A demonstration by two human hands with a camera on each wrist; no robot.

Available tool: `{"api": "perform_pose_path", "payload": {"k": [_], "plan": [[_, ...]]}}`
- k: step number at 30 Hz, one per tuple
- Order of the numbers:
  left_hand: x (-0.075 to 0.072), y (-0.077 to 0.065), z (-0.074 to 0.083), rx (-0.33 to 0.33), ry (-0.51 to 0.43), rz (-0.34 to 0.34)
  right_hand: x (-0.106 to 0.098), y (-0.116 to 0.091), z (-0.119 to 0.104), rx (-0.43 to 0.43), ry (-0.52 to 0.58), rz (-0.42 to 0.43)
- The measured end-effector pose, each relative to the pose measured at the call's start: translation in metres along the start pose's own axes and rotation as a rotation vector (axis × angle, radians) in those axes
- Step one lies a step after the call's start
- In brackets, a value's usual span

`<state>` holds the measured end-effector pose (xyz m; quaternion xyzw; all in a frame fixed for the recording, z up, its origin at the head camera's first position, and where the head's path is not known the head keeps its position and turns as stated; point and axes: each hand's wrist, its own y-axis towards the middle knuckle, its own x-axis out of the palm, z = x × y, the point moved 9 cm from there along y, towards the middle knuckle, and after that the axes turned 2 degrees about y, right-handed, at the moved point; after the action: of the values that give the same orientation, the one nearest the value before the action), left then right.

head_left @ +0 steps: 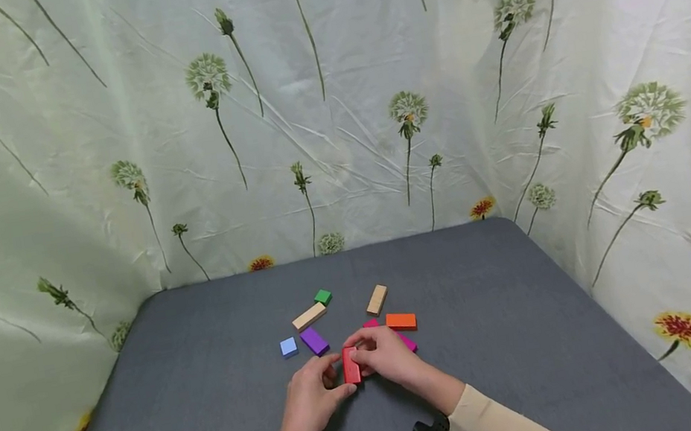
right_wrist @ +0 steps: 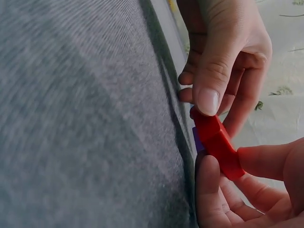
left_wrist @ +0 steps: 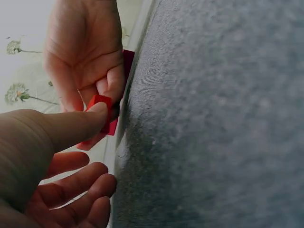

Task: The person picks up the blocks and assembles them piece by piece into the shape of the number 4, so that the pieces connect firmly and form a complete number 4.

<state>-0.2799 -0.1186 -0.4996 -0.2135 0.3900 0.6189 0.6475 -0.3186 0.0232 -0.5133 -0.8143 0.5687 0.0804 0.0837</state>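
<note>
Both hands meet over the near middle of the table around a red block (head_left: 351, 367). My left hand (head_left: 310, 398) pinches it, with the thumb at its near end and the index finger toward its far end. From the other side, my right hand (head_left: 386, 354) holds the same block between thumb and fingers. In the right wrist view the red block (right_wrist: 221, 147) shows an angled surface, with the left thumb on its upper end. Pink-magenta blocks (head_left: 408, 342) lie partly hidden behind the right hand.
Beyond the hands lie a purple block (head_left: 314, 341), a light blue block (head_left: 288, 347), a green block (head_left: 323, 297), two wooden blocks, one at left (head_left: 309, 317) and one at right (head_left: 377, 300), and an orange block (head_left: 401, 322). A flowered curtain (head_left: 365, 167) surrounds the grey table (head_left: 210, 388).
</note>
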Motion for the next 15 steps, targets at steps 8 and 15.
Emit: {"api": "perform_pose_path", "payload": {"k": [8, 15], "plan": [[0.01, 0.004, 0.001, 0.025, 0.008, -0.087, -0.001, -0.002, 0.003, -0.005, -0.081, -0.016], [0.016, 0.009, 0.001, 0.029, 0.013, -0.133, -0.004, -0.004, -0.001, -0.027, -0.173, -0.006]]}}
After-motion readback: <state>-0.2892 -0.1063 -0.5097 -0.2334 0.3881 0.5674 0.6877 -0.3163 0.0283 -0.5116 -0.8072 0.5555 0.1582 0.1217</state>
